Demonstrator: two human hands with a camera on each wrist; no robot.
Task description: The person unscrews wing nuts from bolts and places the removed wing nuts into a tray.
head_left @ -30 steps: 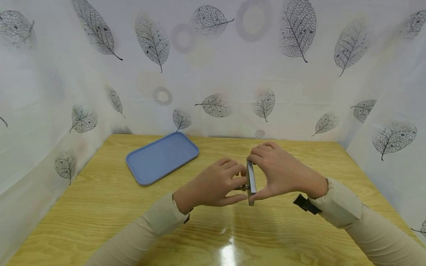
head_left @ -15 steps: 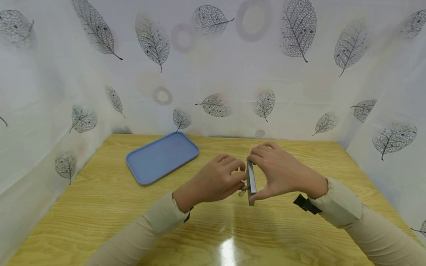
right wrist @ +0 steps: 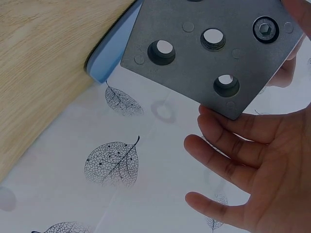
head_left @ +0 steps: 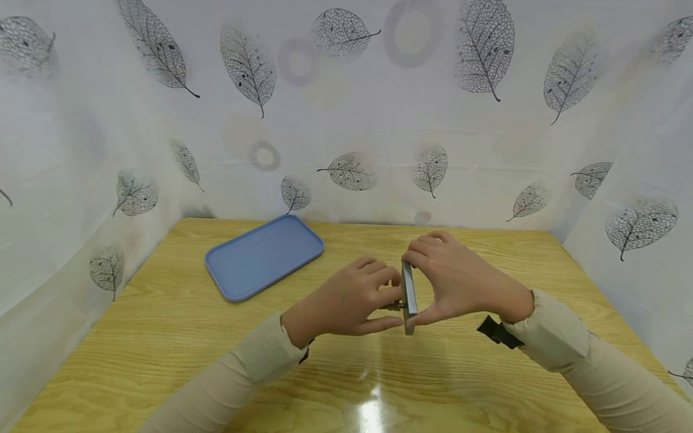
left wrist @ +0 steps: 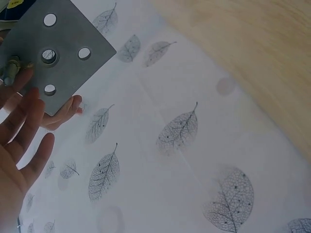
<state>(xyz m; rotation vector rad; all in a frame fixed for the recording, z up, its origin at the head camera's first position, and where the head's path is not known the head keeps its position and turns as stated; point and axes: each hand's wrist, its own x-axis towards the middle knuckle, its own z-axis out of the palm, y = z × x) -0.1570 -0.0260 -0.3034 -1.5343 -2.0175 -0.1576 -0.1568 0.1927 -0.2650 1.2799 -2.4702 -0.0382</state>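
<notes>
A square grey metal plate (right wrist: 187, 48) with several holes is held upright on edge above the table. My right hand (head_left: 460, 279) grips it by opposite edges, thumb below and fingertips on top. A socket-head bolt (right wrist: 265, 29) sits in one corner hole. Its threaded end, carrying a wing nut (head_left: 393, 305), sticks out of the plate's left face. My left hand (head_left: 349, 300) is at that end, thumb spread away from the fingers. In the left wrist view, one finger of the left hand (left wrist: 24, 131) touches the wing nut; part of the nut is hidden.
A blue rectangular tray (head_left: 262, 258) lies at the back left of the wood-grain table (head_left: 162, 337). A white leaf-patterned curtain (head_left: 352, 108) surrounds the table's back and sides.
Half a second ago the left thumb and fingers were closed together beside the wing nut; now the thumb is spread away from them. The wing nut has turned. Right hand and plate stay still.
</notes>
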